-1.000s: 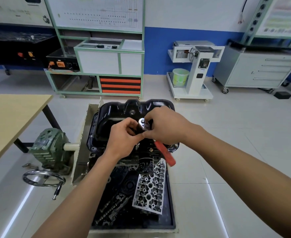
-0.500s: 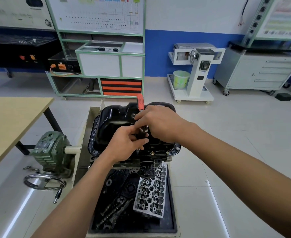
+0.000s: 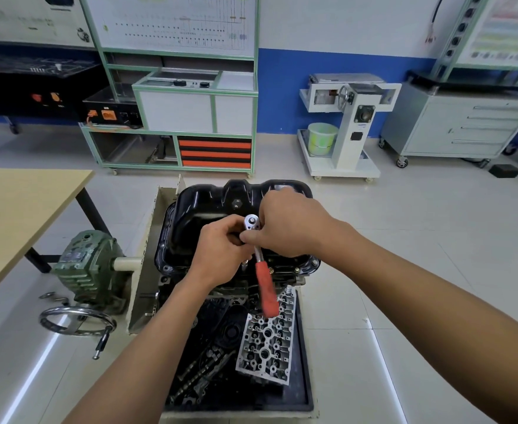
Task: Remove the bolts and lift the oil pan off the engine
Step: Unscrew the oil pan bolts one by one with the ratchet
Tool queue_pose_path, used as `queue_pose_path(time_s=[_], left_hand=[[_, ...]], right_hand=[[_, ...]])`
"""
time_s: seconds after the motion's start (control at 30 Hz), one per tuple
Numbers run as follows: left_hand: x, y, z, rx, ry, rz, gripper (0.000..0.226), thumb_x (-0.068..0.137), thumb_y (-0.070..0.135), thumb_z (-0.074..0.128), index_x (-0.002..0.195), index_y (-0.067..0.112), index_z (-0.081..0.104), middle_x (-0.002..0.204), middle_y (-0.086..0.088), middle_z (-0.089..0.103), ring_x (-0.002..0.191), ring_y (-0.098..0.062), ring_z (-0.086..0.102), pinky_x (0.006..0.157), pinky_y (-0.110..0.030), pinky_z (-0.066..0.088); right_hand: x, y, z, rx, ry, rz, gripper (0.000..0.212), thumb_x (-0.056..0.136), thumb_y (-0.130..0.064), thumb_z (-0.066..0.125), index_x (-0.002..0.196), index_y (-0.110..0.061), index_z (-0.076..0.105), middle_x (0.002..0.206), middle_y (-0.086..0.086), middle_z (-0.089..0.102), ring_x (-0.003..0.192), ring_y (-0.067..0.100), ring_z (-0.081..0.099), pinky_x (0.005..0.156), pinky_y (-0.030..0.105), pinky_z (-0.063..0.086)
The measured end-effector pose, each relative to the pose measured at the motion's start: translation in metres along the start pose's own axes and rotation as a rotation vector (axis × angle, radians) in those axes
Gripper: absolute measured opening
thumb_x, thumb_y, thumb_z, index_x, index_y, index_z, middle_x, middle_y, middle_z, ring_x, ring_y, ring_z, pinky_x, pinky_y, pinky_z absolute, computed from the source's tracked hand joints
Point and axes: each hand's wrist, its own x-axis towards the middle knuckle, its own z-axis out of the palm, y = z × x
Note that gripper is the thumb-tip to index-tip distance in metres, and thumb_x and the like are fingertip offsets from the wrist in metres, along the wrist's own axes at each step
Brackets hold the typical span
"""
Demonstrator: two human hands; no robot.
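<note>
- Both hands meet over the oil pan [image 3: 202, 209], and between them sits the ratchet [image 3: 262, 273].
- The right hand [image 3: 291, 228] is clenched on the ratchet's neck, thumb and fingers wrapped just below the shiny round head.
- The left hand [image 3: 221, 246] comes in from the other side with its fingers curled tight at the underside of that head. What exactly they pinch there is hidden by the fingers.
- The ratchet's red handle hangs down below both hands, angled towards the person, and it is blurred.
- The oil pan sits right under the hands, black and glossy, on top of the engine [image 3: 285, 278]. Its deep end rises just beyond the knuckles.
- Bolts [image 3: 314, 263] show along the pan's flange, one just beyond the right wrist and another out past the left hand.
- Below the hands, near the forearms, a silver cylinder head [image 3: 267, 341] lies tilted in a black tray [image 3: 302, 390], with dark shafts beside it under the left forearm.
- Well out past the left forearm are a green gearbox [image 3: 83, 261] with a handwheel [image 3: 74, 321] under it, and further out a wooden table [image 3: 13, 209].
</note>
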Motion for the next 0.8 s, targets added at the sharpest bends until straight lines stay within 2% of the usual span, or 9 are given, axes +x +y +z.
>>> queue_pose_path(time_s=[0.1,0.17,0.23,0.3,0.37,0.53,0.63,0.73,0.8], left_hand=[[0.0,-0.003,-0.004,0.014,-0.049,-0.009,0.025,0.082,0.007,0.082,0.091,0.029,0.073,0.082,-0.002,0.074,0.062,-0.031,0.069,0.064,-0.046,0.06],[0.0,-0.003,-0.006,0.007,-0.092,-0.035,0.02,0.083,0.008,0.082,0.095,0.022,0.073,0.087,-0.003,0.075,0.062,-0.028,0.071,0.066,-0.045,0.061],[0.0,-0.003,-0.006,-0.008,-0.14,-0.059,0.021,0.084,0.006,0.081,0.096,0.02,0.072,0.092,-0.002,0.075,0.064,-0.027,0.072,0.069,-0.047,0.063],[0.0,-0.003,-0.005,-0.02,-0.177,-0.075,0.024,0.086,0.003,0.078,0.095,0.024,0.071,0.094,0.002,0.075,0.067,-0.025,0.073,0.07,-0.044,0.063],[0.0,-0.003,-0.006,-0.047,-0.199,-0.091,0.025,0.089,0.002,0.076,0.099,0.025,0.071,0.094,0.006,0.076,0.071,-0.025,0.074,0.069,-0.036,0.063],[-0.009,-0.021,-0.014,-0.06,-0.272,-0.135,0.037,0.092,0.001,0.071,0.121,0.023,0.068,0.103,0.007,0.077,0.079,-0.025,0.076,0.07,-0.03,0.06],[-0.017,-0.041,-0.018,0.028,-0.197,-0.205,0.042,0.095,0.007,0.069,0.131,0.029,0.065,0.098,0.002,0.078,0.074,-0.037,0.071,0.066,-0.045,0.058],[-0.027,-0.065,-0.012,0.174,0.001,-0.234,0.025,0.093,0.012,0.073,0.107,0.033,0.072,0.082,0.015,0.073,0.06,-0.013,0.067,0.06,-0.031,0.055],[-0.036,-0.082,-0.003,0.289,0.064,-0.278,0.012,0.09,0.022,0.077,0.097,0.031,0.074,0.071,0.01,0.067,0.057,-0.005,0.06,0.061,-0.024,0.051]], right_hand=[[0.002,0.0,-0.006,-0.016,-0.076,-0.057,0.032,0.085,-0.035,0.068,0.062,-0.019,0.052,0.059,-0.002,0.051,0.057,0.021,0.055,0.049,0.029,0.038],[0.004,0.001,-0.01,-0.113,-0.088,-0.117,0.008,0.086,-0.022,0.066,0.079,-0.02,0.068,0.072,0.0,0.058,0.07,0.026,0.06,0.055,0.032,0.044],[0.006,0.003,-0.01,-0.204,-0.04,-0.167,0.026,0.084,-0.008,0.061,0.096,-0.027,0.073,0.085,0.002,0.054,0.078,0.028,0.056,0.061,0.034,0.044],[0.011,0.006,-0.007,-0.213,-0.026,-0.216,0.035,0.078,0.003,0.054,0.092,-0.024,0.072,0.084,0.005,0.048,0.079,0.032,0.058,0.06,0.035,0.044],[0.014,0.01,-0.002,-0.19,-0.038,-0.322,0.034,0.074,0.006,0.054,0.089,-0.019,0.071,0.09,0.007,0.057,0.086,0.032,0.062,0.062,0.038,0.049],[0.014,0.021,0.009,-0.049,0.002,-0.462,0.044,0.079,0.008,0.063,0.111,-0.019,0.075,0.132,0.004,0.062,0.121,0.027,0.054,0.09,0.045,0.051],[0.014,0.023,0.011,-0.043,-0.008,-0.495,0.046,0.083,0.008,0.063,0.116,-0.021,0.074,0.138,0.002,0.06,0.125,0.026,0.051,0.093,0.045,0.05],[0.014,0.022,0.006,-0.071,-0.011,-0.486,0.044,0.084,0.005,0.062,0.115,-0.024,0.074,0.133,-0.004,0.063,0.119,0.022,0.052,0.087,0.041,0.05],[0.014,0.021,0.005,-0.132,-0.018,-0.453,0.043,0.084,0.001,0.063,0.117,-0.026,0.072,0.124,-0.007,0.065,0.113,0.021,0.054,0.078,0.035,0.048]])
